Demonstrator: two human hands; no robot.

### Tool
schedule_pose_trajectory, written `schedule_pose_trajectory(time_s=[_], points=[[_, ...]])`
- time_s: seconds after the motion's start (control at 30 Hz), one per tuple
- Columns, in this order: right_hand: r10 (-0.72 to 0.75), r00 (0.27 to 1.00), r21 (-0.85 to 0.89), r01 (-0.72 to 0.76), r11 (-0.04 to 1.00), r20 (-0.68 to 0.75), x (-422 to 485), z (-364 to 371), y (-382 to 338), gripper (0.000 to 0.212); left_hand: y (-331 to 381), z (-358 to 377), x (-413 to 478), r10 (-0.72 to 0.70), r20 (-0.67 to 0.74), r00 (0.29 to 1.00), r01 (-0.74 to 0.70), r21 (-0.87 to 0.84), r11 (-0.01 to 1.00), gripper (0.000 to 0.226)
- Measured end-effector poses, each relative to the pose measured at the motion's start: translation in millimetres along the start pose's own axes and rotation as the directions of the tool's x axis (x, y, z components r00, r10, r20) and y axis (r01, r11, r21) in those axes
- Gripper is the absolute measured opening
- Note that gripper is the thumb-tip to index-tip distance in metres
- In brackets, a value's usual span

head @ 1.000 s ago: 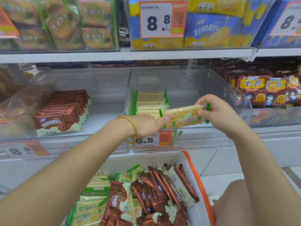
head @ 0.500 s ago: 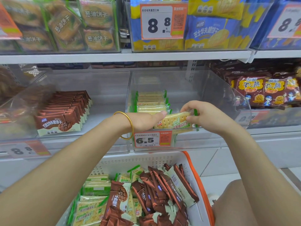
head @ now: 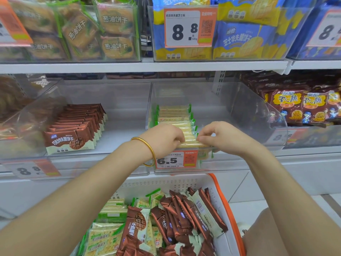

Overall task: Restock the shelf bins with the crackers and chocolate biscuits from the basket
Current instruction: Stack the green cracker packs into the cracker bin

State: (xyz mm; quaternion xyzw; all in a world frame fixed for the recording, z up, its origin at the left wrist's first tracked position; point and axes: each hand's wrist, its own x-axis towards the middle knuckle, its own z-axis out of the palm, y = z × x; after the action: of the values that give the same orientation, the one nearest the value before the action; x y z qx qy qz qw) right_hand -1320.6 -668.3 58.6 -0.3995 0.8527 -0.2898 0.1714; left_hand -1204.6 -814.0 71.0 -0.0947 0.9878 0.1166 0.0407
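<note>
I am pinching one cracker pack (head: 191,145) with both of my hands. My left hand (head: 164,139) is curling its fingers round the pack's left end, and my right hand (head: 223,137) is nipping the right end between thumb and fingertips. The pack is sitting on edge at the very front of the clear bin (head: 243,108), touching the row of crackers (head: 175,117) already standing there. I am counting about eight packs in that row, though their edges are crowding too tightly for an exact number. One price tag (head: 177,160) reading 6.5 is hanging on the bin's front wall, just below my hands. One gold bangle (head: 147,150) is circling my left wrist.

Just to the left, a second clear bin (head: 36,108) is holding one row of chocolate biscuits (head: 73,130), roughly ten packs leaning one behind another. Two tags are reading 8.8 plainly: one on the upper shelf (head: 188,27) and one at the lower left (head: 27,169).

Below my arms, one white basket (head: 217,196) with an orange rim is holding both kinds mixed together: green-edged cracker packs (head: 107,237) mostly on the left and brown chocolate biscuit packs (head: 184,215) mostly on the right, overlapping too much for me to count.
</note>
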Motion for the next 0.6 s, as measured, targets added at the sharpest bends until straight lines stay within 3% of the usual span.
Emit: schedule_pose_trajectory(time_s=[0.13, 0.33, 0.6], points=[[0.065, 0.997, -0.024, -0.064, 0.998, 0.038, 5, 1, -3, 0.009, -1, -1, 4, -0.030, 0.032, 0.999, 0.029, 0.043, 0.999, 0.033], [0.200, 0.970, -0.220, -0.167, 0.961, 0.139, 11, -10, -4, 0.027, 1, -2, 8, -0.032, 0.043, 0.999, 0.029, 0.056, 0.998, 0.041], [0.208, 0.968, -0.215, -0.174, 0.961, 0.143, 14, -3, -8, 0.023, 0, -4, 13, -0.035, 0.099, 0.994, 0.025, 0.096, 0.995, 0.045]])
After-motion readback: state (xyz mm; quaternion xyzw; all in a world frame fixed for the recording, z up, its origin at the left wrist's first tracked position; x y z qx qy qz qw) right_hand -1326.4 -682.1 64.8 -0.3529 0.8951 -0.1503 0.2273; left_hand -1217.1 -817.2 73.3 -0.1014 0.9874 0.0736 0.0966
